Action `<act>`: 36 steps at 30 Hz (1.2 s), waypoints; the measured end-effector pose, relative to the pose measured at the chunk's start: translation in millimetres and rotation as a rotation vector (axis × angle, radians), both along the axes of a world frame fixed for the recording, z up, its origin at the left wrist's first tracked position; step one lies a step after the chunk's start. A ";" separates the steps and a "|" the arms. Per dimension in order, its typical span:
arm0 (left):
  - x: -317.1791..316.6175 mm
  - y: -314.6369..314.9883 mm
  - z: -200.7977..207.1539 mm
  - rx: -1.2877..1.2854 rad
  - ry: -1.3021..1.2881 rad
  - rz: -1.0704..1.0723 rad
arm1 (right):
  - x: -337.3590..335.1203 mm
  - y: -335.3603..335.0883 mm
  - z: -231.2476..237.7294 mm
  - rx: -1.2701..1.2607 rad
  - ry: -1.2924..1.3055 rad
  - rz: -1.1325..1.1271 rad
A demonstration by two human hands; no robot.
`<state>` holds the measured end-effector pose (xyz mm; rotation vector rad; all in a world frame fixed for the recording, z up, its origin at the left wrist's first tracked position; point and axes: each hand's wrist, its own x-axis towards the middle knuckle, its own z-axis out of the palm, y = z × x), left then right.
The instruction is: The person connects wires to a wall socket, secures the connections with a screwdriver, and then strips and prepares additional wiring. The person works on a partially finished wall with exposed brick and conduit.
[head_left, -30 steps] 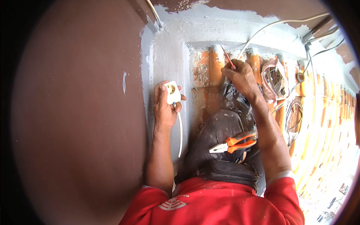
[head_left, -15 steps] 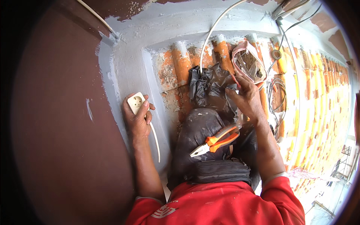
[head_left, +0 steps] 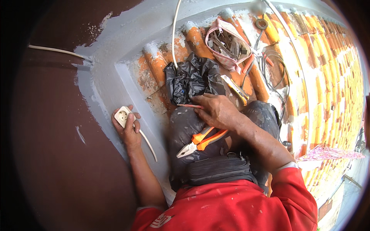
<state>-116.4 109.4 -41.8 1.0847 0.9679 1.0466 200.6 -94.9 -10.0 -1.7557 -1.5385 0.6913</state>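
Note:
At the left, my left hand [head_left: 130, 130] grips a white electrical socket [head_left: 121, 116], its round face up and a short white cable [head_left: 148, 145] hanging from it. My right hand [head_left: 216, 109] is closed on a thin red stick-like tool [head_left: 189, 105], above my knee at the near edge of a crumpled black plastic bag [head_left: 194, 77]. Orange-handled combination pliers [head_left: 202, 141] lie on my lap, jaws slightly apart. A utility knife [head_left: 236, 89] rests just beyond my right forearm.
An open pink zip pouch [head_left: 228, 44] of small parts sits on the orange roof tiles [head_left: 310, 77]. Nearby are a roll of tape [head_left: 261, 24] and coiled dark wire [head_left: 283, 73]. A white cable [head_left: 175, 34] runs into the bag. A brown wall [head_left: 58, 115] stands at the left.
My right hand has moved left and nearer, from beside the pouch to the bag's near edge, with the red tool in it. My left hand still holds the socket. The view has shifted.

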 end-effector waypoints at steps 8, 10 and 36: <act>1.1 1.6 3.2 0.052 0.045 -0.068 | -31.8 8.8 -0.3 0.242 -0.096 -0.170; -0.9 3.2 4.2 0.049 0.037 -0.083 | -34.0 14.6 7.1 0.262 -0.076 -0.174; 2.4 3.7 3.3 -0.013 -0.048 -0.071 | 148.3 196.2 180.3 0.543 -0.059 -0.213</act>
